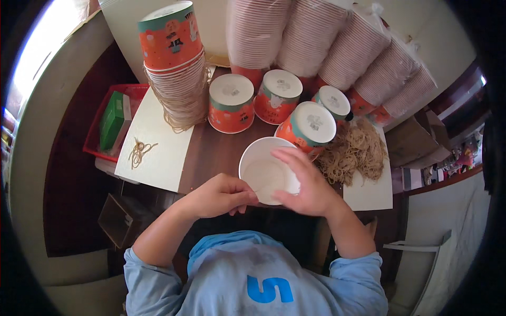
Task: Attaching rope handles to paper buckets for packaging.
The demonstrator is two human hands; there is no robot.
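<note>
A white-lined paper tub (268, 174) sits tilted at the near table edge, its mouth toward me. My left hand (224, 196) is closed in a pinch at the tub's left lower rim; what lies between the fingertips is too small to make out. My right hand (308, 184) is open over the tub's right side, thumb and fingers apart around the rim. Beside it lies a heap of tan stringy loops (358, 150). Several upside-down orange and green tubs stand behind, among them one tub (232, 102) at the left and another tub (313, 124) close to my right hand.
At left rises a tall tub stack (179, 89) with tan loops draped around it. Plastic-wrapped tub stacks (258, 37) line the back. A few loose loops (139, 151) lie on a white board (163, 158). A red basket (97, 134) holds a green box (113, 121).
</note>
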